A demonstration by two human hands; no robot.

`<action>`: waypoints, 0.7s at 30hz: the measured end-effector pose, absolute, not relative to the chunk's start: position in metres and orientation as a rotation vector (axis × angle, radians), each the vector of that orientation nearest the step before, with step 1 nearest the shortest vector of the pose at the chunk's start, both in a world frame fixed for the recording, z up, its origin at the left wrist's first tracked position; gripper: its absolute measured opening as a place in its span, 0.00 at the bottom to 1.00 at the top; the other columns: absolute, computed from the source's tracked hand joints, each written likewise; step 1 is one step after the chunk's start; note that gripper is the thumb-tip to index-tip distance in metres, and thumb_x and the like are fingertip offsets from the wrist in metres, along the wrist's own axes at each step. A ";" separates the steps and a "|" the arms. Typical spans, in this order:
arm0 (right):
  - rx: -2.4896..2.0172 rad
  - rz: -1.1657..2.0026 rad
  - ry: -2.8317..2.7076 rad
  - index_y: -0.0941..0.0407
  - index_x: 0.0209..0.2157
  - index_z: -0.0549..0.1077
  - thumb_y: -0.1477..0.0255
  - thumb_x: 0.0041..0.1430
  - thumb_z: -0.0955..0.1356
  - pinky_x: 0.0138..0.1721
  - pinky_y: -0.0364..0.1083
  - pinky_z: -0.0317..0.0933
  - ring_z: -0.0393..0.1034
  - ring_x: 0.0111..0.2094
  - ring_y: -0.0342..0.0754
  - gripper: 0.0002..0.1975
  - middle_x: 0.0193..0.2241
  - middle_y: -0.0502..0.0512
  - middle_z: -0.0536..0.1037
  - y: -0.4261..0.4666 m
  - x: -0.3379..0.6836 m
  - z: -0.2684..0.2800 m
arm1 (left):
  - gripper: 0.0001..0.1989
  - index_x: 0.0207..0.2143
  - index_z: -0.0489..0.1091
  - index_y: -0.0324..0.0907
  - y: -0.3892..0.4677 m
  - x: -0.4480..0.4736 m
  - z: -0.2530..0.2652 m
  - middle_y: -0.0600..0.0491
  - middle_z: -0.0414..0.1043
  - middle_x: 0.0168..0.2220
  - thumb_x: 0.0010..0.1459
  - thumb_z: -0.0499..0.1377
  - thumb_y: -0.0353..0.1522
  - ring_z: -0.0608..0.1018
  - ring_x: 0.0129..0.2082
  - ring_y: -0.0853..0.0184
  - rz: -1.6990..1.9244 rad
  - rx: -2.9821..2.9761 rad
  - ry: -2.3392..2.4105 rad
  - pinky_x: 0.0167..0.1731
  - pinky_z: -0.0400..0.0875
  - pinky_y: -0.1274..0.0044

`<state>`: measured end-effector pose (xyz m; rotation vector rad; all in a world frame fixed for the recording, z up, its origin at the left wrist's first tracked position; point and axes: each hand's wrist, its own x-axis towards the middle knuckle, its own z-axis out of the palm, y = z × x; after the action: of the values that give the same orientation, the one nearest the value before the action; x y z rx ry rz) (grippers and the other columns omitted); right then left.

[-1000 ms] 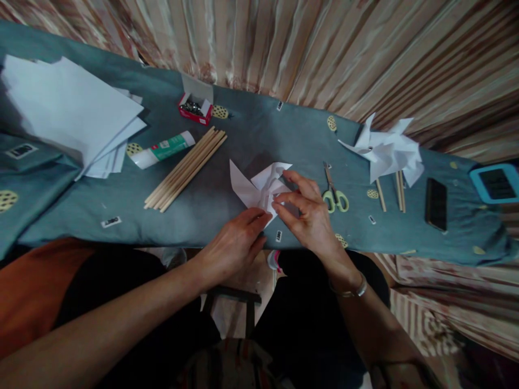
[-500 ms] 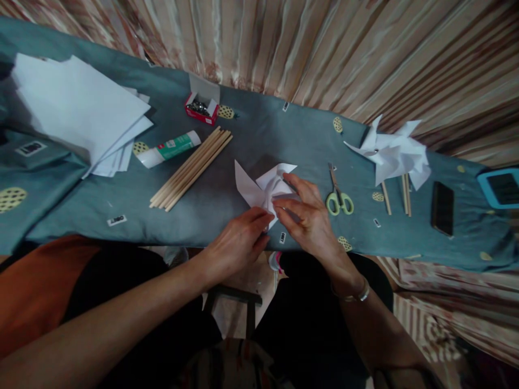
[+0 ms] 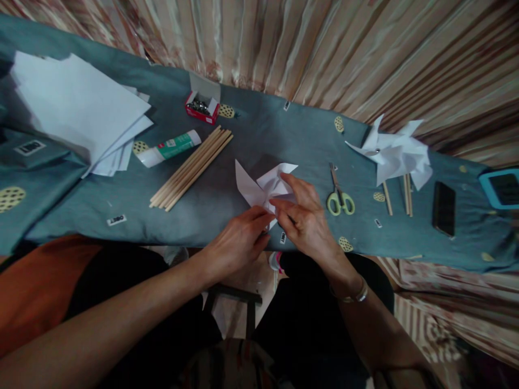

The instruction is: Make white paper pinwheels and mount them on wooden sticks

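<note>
A white paper pinwheel [image 3: 250, 186] with folded blades is held between my two hands near the table's front edge. My left hand [image 3: 242, 233] pinches its lower side, thumb and fingers closed on the paper. Over its right part curves my right hand [image 3: 306, 213], fingers bent and gripping the folds near the centre. My fingers hide part of the middle and the lower blade. To the right lie scissors [image 3: 339, 197] with light green handles, tips pointing away from me.
Wooden sticks [image 3: 190, 168], a glue stick [image 3: 170, 147] and a red box of metal pins [image 3: 201, 109] lie left of centre. A paper stack [image 3: 81, 108] is farther left. Finished pinwheels [image 3: 399, 154], a phone [image 3: 444, 208] and a blue-framed device [image 3: 500, 187] are at right.
My right hand has shifted slightly left over the pinwheel, its fingers drawing in toward the centre. The left hand has barely moved and keeps its pinch.
</note>
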<state>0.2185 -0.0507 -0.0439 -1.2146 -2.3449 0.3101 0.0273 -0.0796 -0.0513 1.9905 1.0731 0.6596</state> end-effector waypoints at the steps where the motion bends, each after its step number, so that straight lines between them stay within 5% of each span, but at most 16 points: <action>1: -1.224 0.307 -2.351 0.43 0.51 0.76 0.73 0.66 0.63 0.62 0.68 0.61 0.59 0.65 0.63 0.17 0.66 0.49 0.63 -0.051 0.218 -0.044 | 0.14 0.47 0.71 0.39 -0.080 0.027 -0.052 0.47 0.74 0.47 0.60 0.55 0.23 0.79 0.44 0.63 0.664 1.989 1.070 0.46 0.76 0.71; 6: -1.264 0.303 -2.369 0.41 0.55 0.72 0.72 0.67 0.62 0.61 0.68 0.60 0.57 0.65 0.63 0.19 0.67 0.48 0.61 -0.051 0.217 -0.044 | 0.14 0.48 0.71 0.39 -0.080 0.028 -0.052 0.47 0.74 0.48 0.59 0.55 0.22 0.79 0.44 0.63 0.667 1.981 1.077 0.47 0.76 0.70; 15: -1.234 0.183 -2.417 0.52 0.50 0.75 0.75 0.67 0.62 0.60 0.64 0.63 0.59 0.64 0.62 0.15 0.65 0.57 0.62 -0.051 0.215 -0.046 | 0.13 0.45 0.72 0.39 -0.079 0.027 -0.051 0.47 0.75 0.47 0.59 0.56 0.22 0.80 0.43 0.64 0.673 1.990 1.088 0.47 0.77 0.71; 21: -1.257 0.237 -2.393 0.47 0.54 0.73 0.75 0.67 0.62 0.61 0.64 0.61 0.57 0.65 0.61 0.18 0.66 0.52 0.61 -0.051 0.216 -0.049 | 0.11 0.44 0.72 0.39 -0.079 0.027 -0.051 0.47 0.75 0.47 0.59 0.57 0.22 0.80 0.42 0.64 0.659 1.988 1.087 0.46 0.77 0.71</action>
<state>0.2155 -0.0508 -0.0489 -1.2566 -2.3932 0.2372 0.0272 -0.0788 -0.0509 1.9881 1.0869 0.6586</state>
